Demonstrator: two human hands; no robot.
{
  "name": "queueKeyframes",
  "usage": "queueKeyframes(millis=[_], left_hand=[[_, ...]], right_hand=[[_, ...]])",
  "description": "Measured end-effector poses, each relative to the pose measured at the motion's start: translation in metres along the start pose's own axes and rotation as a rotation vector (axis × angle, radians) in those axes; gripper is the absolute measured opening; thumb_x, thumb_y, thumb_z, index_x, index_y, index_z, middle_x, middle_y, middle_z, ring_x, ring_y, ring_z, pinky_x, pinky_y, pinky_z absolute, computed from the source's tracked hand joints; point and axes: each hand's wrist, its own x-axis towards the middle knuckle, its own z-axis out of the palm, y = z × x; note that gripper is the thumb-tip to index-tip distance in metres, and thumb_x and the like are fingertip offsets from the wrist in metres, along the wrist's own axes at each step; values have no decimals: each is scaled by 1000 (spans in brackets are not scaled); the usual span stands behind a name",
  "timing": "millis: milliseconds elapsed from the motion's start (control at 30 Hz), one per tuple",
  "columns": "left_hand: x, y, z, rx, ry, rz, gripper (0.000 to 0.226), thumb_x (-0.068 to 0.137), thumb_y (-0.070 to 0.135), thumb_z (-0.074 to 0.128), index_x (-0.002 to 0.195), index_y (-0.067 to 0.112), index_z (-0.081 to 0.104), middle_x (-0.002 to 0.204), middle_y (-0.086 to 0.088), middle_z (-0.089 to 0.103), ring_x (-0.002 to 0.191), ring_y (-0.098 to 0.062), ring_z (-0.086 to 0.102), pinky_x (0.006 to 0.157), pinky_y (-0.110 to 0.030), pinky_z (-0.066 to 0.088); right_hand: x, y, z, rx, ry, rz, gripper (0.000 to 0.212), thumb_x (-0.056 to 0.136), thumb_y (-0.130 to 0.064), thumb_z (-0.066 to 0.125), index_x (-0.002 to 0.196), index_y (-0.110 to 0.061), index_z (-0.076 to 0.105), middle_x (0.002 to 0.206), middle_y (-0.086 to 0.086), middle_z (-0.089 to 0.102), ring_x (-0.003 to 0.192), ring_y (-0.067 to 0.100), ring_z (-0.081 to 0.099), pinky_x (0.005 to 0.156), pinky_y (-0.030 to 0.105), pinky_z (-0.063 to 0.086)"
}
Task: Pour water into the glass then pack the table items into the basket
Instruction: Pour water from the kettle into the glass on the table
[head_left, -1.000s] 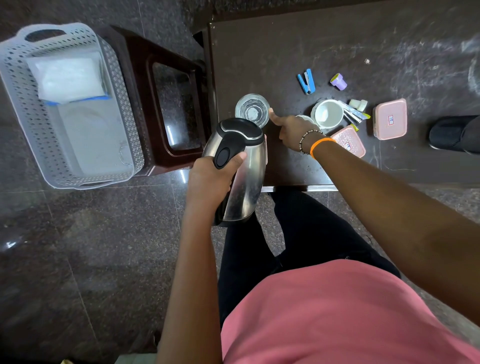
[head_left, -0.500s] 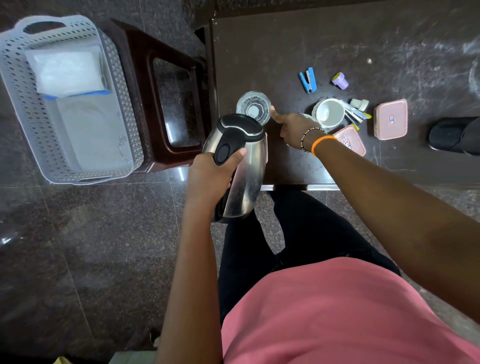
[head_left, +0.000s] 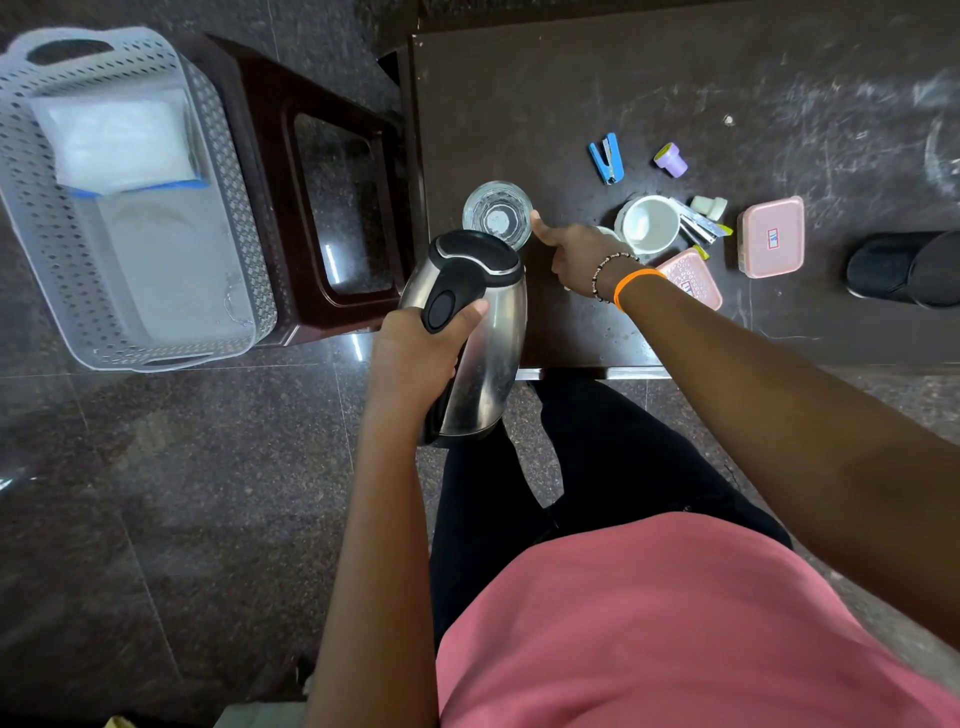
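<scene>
A clear glass (head_left: 497, 213) stands near the left edge of the dark table (head_left: 571, 93). My left hand (head_left: 418, 353) grips the black handle of a steel kettle (head_left: 470, 332), held just in front of the glass with its black lid close to the rim. My right hand (head_left: 574, 252) rests on the table beside the glass, thumb touching its right side. A white perforated basket (head_left: 249, 244) sits on the floor at the left with white packets inside.
On the table lie a blue stapler (head_left: 607, 157), a purple cap (head_left: 670, 159), a white mug (head_left: 649, 224), sachets (head_left: 698, 224), two pink lidded boxes (head_left: 771, 236). A dark stool (head_left: 280, 171) stands between basket and table. A black shoe (head_left: 904, 267) at right.
The kettle and both hands stay nearly still by the glass; only the view has shifted slightly.
</scene>
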Motion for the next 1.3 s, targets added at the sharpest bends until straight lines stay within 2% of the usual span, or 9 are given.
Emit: queueKeyframes(millis=[200,433,567,700,767,967,1067,1300], left_hand=[[0,1,1,-17,11,2,41,74,50,68,54,17,56,38,7,51,35,-6,49,53,-25,45],[0,2,1,-20,1,10,46,75,50,68,66,6,62,47,2,52,36,-6,48,52,-23,45],[1,1,2,-11,4,20,43,74,51,67,60,12,58,47,2,52,35,-5,48,44,-15,43],[2,0,4,-28,4,14,41,74,49,68,57,14,56,44,4,51,35,-6,48,53,-25,45],[2,0,5,-30,4,14,41,74,49,68,57,14,56,43,4,51,35,-6,48,53,-26,46],[1,1,2,-24,6,11,40,75,49,68,54,17,55,40,8,51,34,-3,48,40,-10,41],[1,1,2,-23,8,10,41,75,48,68,57,13,57,46,3,52,34,-3,47,38,-8,39],[1,0,2,-26,6,6,41,76,48,68,62,10,59,47,2,52,34,0,48,37,-7,38]], right_hand=[[2,3,-1,11,-16,-1,74,85,-2,43,145,-38,20,119,19,63,106,37,60,93,42,49],[4,4,-1,-12,-10,-16,72,86,-4,42,145,-39,20,118,20,62,104,39,61,91,42,50],[4,4,0,6,-13,-18,72,86,-3,43,145,-38,20,117,19,64,104,37,61,92,41,50],[4,5,1,-1,-6,-19,72,85,-3,43,145,-37,22,119,18,63,107,37,60,91,41,48],[4,5,0,-1,-2,-19,72,85,-3,43,145,-36,22,119,18,63,107,37,60,91,41,48],[4,4,2,-4,7,-20,72,85,-2,43,145,-36,22,123,18,60,109,38,59,92,41,48],[5,5,3,-11,9,-22,74,84,-1,43,145,-37,21,121,19,61,107,39,60,91,41,48],[4,5,3,0,15,-24,73,85,-1,43,145,-36,22,122,20,61,107,39,59,89,40,48]])
